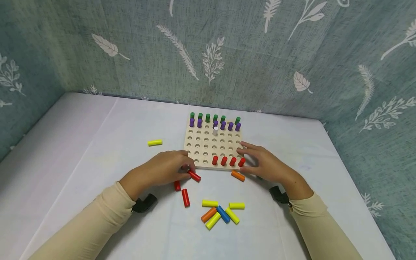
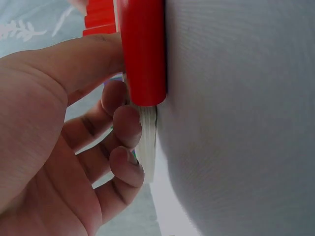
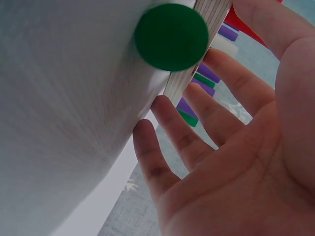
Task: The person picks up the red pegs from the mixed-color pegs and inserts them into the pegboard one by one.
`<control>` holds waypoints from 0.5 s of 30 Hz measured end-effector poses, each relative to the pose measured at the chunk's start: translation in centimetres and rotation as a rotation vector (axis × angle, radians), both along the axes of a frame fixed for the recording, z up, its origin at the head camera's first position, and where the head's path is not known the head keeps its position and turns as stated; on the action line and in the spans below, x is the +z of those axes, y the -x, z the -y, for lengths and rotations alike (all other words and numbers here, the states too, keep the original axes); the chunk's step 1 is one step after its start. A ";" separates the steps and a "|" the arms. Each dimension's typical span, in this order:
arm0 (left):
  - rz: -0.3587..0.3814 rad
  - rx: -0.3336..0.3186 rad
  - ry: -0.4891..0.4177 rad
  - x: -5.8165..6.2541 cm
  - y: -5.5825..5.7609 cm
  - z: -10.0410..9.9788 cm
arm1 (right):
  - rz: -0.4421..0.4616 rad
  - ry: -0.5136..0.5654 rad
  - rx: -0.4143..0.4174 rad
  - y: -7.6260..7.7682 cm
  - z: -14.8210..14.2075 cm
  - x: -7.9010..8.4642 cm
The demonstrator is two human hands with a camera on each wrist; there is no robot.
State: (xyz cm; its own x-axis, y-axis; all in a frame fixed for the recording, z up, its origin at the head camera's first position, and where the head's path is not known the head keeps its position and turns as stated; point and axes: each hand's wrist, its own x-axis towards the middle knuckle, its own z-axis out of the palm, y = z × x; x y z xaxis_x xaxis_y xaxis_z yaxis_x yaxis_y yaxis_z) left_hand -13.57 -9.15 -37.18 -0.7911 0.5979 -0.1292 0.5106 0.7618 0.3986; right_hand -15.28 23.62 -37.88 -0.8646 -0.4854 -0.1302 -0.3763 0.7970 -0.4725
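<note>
My left hand (image 1: 169, 167) is low at the near left corner of the wooden pegboard (image 1: 198, 146), pinching the end of a red peg (image 1: 195, 176) between thumb and index finger. Its other fingers are bent, and a closer red peg (image 2: 143, 54) hides the thumb tip in the left wrist view. My right hand (image 1: 268, 164) has its fingers spread along the board's right edge, thumb near its front right corner. Several red pegs (image 1: 224, 161) stand in the board's front row; purple pegs (image 1: 222, 125), green pegs (image 1: 207, 117) and one white peg (image 1: 215, 131) stand farther back.
Two more red pegs (image 1: 185, 198) lie near my left hand. An orange peg (image 1: 238, 176) lies before the board, and a green peg (image 3: 172, 37) is under my right hand. Yellow, orange and blue pegs (image 1: 223, 214) lie nearer me; one yellow peg (image 1: 155, 142) is at left.
</note>
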 end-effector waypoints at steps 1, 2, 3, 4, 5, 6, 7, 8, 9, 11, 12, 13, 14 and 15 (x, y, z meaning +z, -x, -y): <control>0.004 0.002 0.001 0.0 0.0 0.0 | 0.003 0.001 -0.001 0.0 0.0 0.0; 0.007 -0.003 0.003 0.1 0.0 0.0 | 0.007 0.003 0.000 0.0 0.0 0.0; 0.008 -0.004 0.006 0.1 0.0 0.0 | 0.011 0.005 -0.001 -0.1 -0.1 0.1; 0.007 -0.004 0.008 0.1 0.0 0.0 | 0.013 0.005 -0.001 -0.1 -0.1 0.1; 0.002 -0.005 0.009 0.1 0.0 0.0 | 0.012 0.007 -0.002 -0.1 -0.1 0.1; -0.007 -0.007 0.009 0.2 0.0 0.0 | 0.010 0.008 -0.003 -0.1 -0.1 0.1; -0.015 -0.005 0.009 0.2 0.0 0.0 | 0.006 0.010 -0.004 -0.1 -0.1 0.1; -0.026 -0.004 0.010 0.3 0.1 0.0 | 0.001 0.013 -0.004 -0.1 -0.1 0.1; -0.032 0.002 0.009 0.4 0.1 -0.1 | -0.003 0.016 -0.004 0.0 -0.1 0.1; -0.039 0.012 0.003 0.6 0.1 -0.1 | -0.007 0.017 -0.006 0.0 -0.1 0.2; -0.037 0.017 -0.003 0.7 0.1 0.0 | -0.004 0.019 -0.006 0.0 0.0 0.2; -0.034 0.021 -0.008 0.7 0.1 0.0 | -0.001 0.019 -0.006 0.0 0.0 0.2; -0.032 0.024 -0.015 0.8 0.1 0.1 | 0.003 0.018 -0.008 0.0 0.0 0.1; -0.030 0.027 -0.023 0.9 0.1 0.1 | 0.006 0.016 -0.009 0.0 0.1 0.1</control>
State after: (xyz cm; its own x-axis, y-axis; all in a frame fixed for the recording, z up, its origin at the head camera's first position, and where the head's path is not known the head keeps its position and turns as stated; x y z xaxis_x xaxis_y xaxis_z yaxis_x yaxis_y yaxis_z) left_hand -13.68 -9.30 -36.29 -0.8100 0.5792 -0.0917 0.5022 0.7659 0.4014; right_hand -15.32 23.56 -37.76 -0.8682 -0.4794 -0.1281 -0.3660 0.7929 -0.4872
